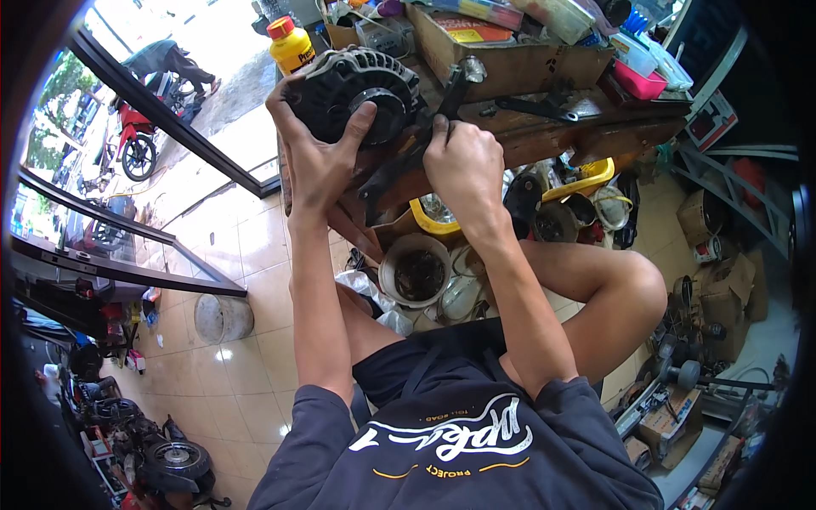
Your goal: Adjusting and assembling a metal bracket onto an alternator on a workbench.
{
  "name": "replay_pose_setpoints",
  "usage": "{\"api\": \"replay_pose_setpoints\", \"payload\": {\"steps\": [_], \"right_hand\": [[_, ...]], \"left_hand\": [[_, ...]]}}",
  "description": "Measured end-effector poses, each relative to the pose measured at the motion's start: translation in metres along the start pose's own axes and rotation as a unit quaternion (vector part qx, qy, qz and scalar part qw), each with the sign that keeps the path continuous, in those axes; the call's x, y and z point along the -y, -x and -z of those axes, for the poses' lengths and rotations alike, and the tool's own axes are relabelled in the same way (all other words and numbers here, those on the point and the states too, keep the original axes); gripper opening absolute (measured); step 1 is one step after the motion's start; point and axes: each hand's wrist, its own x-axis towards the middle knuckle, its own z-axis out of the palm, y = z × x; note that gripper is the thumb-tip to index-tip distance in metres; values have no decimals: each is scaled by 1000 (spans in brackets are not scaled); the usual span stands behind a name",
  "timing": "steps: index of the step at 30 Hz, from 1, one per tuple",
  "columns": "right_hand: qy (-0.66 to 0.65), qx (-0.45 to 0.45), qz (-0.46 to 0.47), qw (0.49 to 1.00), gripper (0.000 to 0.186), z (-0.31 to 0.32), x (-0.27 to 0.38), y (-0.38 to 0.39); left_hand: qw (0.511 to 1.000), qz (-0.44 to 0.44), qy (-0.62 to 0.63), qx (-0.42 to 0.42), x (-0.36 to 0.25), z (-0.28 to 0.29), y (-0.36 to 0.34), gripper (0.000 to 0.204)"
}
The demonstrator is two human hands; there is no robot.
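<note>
An alternator with a ribbed metal housing and a dark round pulley rests at the left end of the wooden workbench. My left hand is wrapped round its near left side, the thumb up against the pulley. Just right of it my right hand is closed on a dark metal bar, thumb on top. The bar rises beyond my fist, and its gripped part is hidden; I cannot tell its exact kind. Another dark piece slants down toward the bench's front edge between my hands.
A yellow bottle with a red cap stands behind the alternator. Right of it sits a cluttered cardboard box; a dark wrench-like tool lies in front. Below are a bucket and a yellow tray. Glass doors stand at left.
</note>
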Motion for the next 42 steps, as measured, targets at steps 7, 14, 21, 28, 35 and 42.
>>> {"api": "replay_pose_setpoints", "payload": {"steps": [7,14,21,28,35,42], "right_hand": [[22,4,-23,999,43,6,8,-1],[38,23,-22,999,45,6,7,-3],[49,29,-28,998,46,8,6,-5],[36,32,-18,999,46,10,6,-7],[128,77,36,988,49,16,-6,-14],[140,93,50,985,50,26,-3,-16]], "left_hand": [[999,20,-27,-3,10,-2,8,90],[998,56,37,-3,-13,2,36,112],[990,38,-114,-74,-11,-5,81,93],[957,39,-268,-106,-15,-10,108,20],[964,19,-225,-141,-11,-9,102,17],[964,11,-213,-161,-10,-20,99,20]]}}
